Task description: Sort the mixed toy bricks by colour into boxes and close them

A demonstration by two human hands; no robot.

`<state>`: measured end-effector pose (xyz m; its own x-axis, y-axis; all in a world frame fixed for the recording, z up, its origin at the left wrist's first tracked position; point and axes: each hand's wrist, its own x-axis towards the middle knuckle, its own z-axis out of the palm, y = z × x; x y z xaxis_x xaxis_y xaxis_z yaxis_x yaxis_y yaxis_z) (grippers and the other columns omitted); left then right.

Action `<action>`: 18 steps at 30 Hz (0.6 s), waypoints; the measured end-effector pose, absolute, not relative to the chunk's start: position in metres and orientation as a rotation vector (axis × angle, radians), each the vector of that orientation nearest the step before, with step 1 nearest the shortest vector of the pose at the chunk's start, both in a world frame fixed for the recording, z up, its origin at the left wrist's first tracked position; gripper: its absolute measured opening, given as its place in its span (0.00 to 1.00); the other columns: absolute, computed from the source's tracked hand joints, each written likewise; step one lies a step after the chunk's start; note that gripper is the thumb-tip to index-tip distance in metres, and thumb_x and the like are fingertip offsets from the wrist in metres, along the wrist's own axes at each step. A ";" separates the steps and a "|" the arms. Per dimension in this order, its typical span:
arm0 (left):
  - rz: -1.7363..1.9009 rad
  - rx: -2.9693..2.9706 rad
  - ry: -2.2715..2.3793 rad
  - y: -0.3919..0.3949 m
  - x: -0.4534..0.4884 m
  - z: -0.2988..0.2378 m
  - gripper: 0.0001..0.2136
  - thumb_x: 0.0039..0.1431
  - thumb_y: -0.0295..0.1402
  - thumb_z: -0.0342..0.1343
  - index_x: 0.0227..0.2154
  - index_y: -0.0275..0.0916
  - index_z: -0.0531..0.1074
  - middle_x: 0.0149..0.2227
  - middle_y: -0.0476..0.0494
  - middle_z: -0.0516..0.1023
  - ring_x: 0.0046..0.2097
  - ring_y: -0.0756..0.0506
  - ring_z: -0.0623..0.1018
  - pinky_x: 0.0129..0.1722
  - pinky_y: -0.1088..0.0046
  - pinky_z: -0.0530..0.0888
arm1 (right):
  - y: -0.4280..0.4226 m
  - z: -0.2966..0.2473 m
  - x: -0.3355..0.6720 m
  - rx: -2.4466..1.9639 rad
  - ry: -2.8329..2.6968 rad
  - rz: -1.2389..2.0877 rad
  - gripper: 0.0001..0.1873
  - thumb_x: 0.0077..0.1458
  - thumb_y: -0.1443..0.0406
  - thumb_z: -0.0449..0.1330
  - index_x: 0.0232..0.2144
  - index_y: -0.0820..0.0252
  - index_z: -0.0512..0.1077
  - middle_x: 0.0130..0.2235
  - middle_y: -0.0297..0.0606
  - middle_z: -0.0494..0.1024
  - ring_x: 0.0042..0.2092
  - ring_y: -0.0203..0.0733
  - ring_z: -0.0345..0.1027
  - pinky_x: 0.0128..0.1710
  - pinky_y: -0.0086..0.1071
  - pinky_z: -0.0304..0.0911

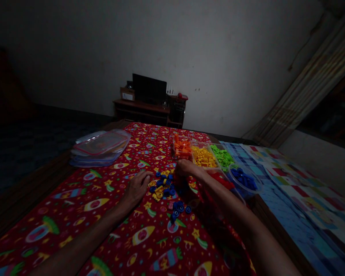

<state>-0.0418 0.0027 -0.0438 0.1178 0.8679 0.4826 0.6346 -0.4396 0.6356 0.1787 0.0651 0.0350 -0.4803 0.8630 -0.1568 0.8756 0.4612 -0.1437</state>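
A loose pile of blue and yellow plastic toy pieces point(167, 185) lies on a red patterned cloth point(120, 222). My left hand point(138, 186) rests on the cloth at the pile's left edge, fingers stretched out towards it. On the far right side of the pile, my right hand point(184, 168) is bent downward with curled fingers; their tips are in dark shadow, so anything held there is hidden. Closer to me, a smaller cluster of round blue pieces point(178, 209) sits apart from the pile.
Beyond my right hand stand tubs of orange pieces point(183, 147), yellow pieces point(203, 157), green pieces point(222, 156), red pieces point(222, 179) and blue pieces point(243, 179). Clear lids point(100, 147) are stacked at the left. A monitor point(149, 88) stands by the wall.
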 end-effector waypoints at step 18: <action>1.218 2.174 1.423 0.004 -0.042 -0.046 0.14 0.59 0.36 0.43 0.31 0.40 0.73 0.34 0.43 0.77 0.38 0.44 0.76 0.42 0.67 0.73 | 0.101 0.078 0.202 1.882 2.850 -0.252 0.08 0.51 0.68 0.59 0.35 0.66 0.75 0.33 0.40 0.77 0.32 0.34 0.66 0.31 0.25 0.56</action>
<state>-0.0425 0.0035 -0.0464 0.1634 0.8515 0.4983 0.6238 -0.4805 0.6165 0.2016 0.1010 0.0783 -0.3682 0.9171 0.1531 0.8759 0.3973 -0.2738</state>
